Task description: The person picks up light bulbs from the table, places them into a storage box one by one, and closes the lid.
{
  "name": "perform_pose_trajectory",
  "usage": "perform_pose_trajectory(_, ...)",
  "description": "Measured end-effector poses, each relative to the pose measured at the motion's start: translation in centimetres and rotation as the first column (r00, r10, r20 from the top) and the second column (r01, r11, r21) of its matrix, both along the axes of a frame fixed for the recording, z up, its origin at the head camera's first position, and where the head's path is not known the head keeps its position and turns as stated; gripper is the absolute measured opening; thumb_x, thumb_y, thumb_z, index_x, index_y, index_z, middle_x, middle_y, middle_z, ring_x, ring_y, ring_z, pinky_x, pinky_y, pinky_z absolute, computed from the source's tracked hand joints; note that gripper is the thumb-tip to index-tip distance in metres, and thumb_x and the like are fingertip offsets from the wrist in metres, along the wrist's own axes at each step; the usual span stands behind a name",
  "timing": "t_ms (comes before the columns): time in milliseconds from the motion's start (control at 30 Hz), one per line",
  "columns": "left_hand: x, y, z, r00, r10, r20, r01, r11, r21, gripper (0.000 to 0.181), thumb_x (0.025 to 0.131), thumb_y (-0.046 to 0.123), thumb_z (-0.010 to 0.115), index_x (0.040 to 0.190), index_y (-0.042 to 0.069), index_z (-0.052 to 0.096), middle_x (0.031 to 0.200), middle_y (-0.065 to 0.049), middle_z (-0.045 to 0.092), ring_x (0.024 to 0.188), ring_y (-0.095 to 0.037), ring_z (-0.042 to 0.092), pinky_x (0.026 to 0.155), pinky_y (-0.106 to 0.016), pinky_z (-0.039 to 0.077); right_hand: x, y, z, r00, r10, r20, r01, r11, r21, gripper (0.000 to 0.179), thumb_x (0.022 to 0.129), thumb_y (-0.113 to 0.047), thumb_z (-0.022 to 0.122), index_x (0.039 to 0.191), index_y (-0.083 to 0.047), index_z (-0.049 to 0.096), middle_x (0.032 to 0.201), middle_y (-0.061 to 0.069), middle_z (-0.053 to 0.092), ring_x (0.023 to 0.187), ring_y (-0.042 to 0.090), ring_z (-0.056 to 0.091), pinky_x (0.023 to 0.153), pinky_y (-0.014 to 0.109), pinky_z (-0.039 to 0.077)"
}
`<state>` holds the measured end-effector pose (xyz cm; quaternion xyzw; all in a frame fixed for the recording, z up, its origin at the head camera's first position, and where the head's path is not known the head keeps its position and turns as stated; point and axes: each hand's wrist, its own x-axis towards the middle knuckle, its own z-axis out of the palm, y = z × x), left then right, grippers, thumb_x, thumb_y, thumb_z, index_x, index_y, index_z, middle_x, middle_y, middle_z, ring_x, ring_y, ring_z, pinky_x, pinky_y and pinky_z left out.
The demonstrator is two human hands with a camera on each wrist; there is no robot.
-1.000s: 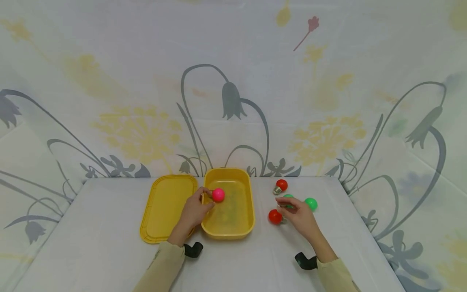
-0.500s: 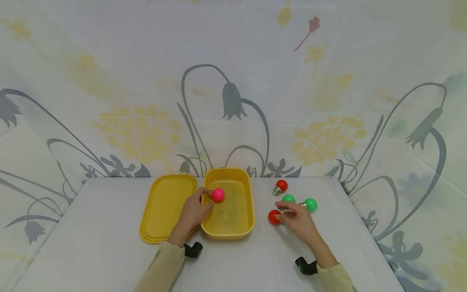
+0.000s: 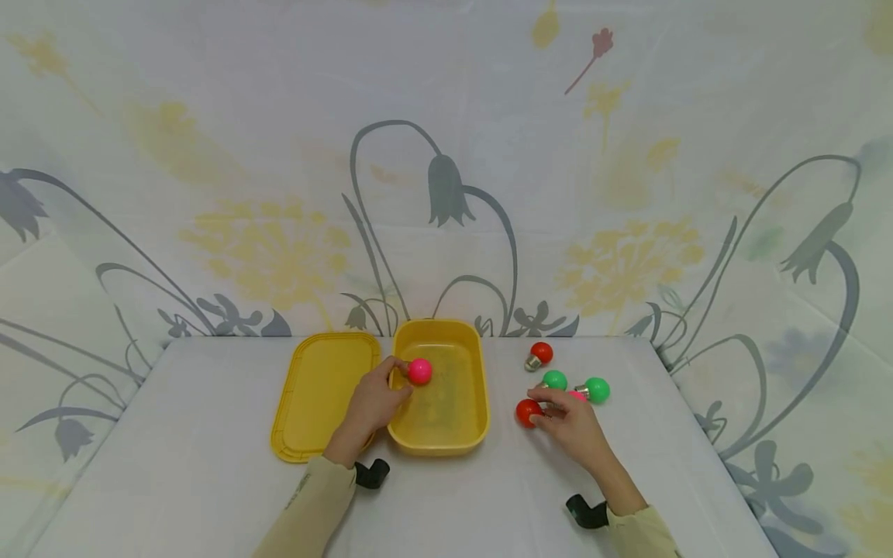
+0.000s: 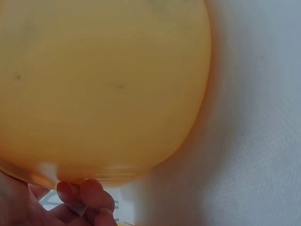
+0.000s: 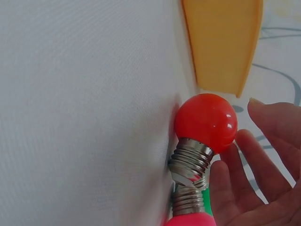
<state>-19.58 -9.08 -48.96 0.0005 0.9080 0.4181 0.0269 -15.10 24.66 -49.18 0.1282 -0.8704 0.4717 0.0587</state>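
Observation:
My left hand [image 3: 375, 401] is at the left rim of the yellow box [image 3: 470, 448] and holds a pink light bulb [image 3: 420, 371] by its base, over the inside. In the left wrist view the box wall [image 4: 103, 94] hides that bulb, and only bent fingers show below it. On the right, my right hand [image 3: 572, 422] is around a red light bulb [image 3: 527, 413] lying on the table. The right wrist view shows this red bulb [image 5: 206, 120] with its metal screw base, my fingers [image 5: 256, 165] spread beside it. Fingertips are right at the bulb, with a gap across the hand.
Behind the right hand lie another red bulb [image 3: 541, 353], two green bulbs [image 3: 598, 390] and a second pink bulb [image 3: 577, 395], partly covered by the hand. A yellow lid [image 3: 324, 395] lies flat left of the box. Patterned cloth [image 3: 446, 194] rises behind the table.
My right hand has come down and slightly toward me, from above the bulbs to the near red bulb, uncovering a green bulb. The left hand with its pink bulb has stayed put.

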Motion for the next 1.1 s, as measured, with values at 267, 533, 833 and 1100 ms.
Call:
perform_pose_trajectory(267,-0.1,0.1,0.3,0.999,-0.002,0.035,0.002,1.000,-0.020,0.030,0.089,0.020,0.070,0.117,0.018,0.061,0.112,-0.008,0.063,0.093,-0.028,0.054,0.077,-0.037,0.045,-0.1,0.0,-0.4,1.000,-0.011,-0.002,0.011,0.999,0.032,0.040,0.078,0.009,0.078,0.116,0.003,0.069,0.116,0.012,0.069,0.114,0.034,0.060,0.091,0.045,0.052)
perform_pose_trajectory(533,-0.3,-0.7,0.4,0.996,-0.084,-0.014,0.083,0.994,-0.069,0.030,0.093,0.028,0.068,0.121,0.017,0.062,0.088,-0.005,0.059,0.076,-0.022,0.052,0.064,-0.033,0.039,-0.5,-0.1,-0.6,0.999,-0.043,0.025,0.041,0.996,0.084,0.041,0.077,0.005,0.081,0.116,-0.001,0.070,0.116,0.008,0.069,0.114,0.030,0.060,0.092,0.043,0.052)
perform_pose_trajectory(833,-0.2,-2.4,0.9,0.975,-0.222,-0.007,0.222,0.974,-0.050,0.036,0.098,0.028,0.064,0.131,0.015,0.059,0.078,-0.004,0.051,0.063,-0.019,0.050,0.055,-0.031,0.041,-0.7,-0.4,-0.6,0.997,-0.065,0.048,0.059,0.990,0.130,0.040,0.079,0.002,0.080,0.117,-0.004,0.070,0.118,0.007,0.068,0.114,0.029,0.059,0.093,0.045,0.051)
perform_pose_trajectory(1100,-0.1,-2.7,0.4,0.959,-0.283,-0.027,0.281,0.958,-0.057,0.035,0.099,0.026,0.063,0.131,0.015,0.060,0.076,-0.003,0.050,0.072,-0.019,0.048,0.062,-0.032,0.039,-0.6,-0.5,-1.0,0.996,-0.068,0.058,0.059,0.990,0.131,0.037,0.081,0.001,0.079,0.117,-0.006,0.071,0.116,0.006,0.068,0.107,0.027,0.061,0.093,0.045,0.052)
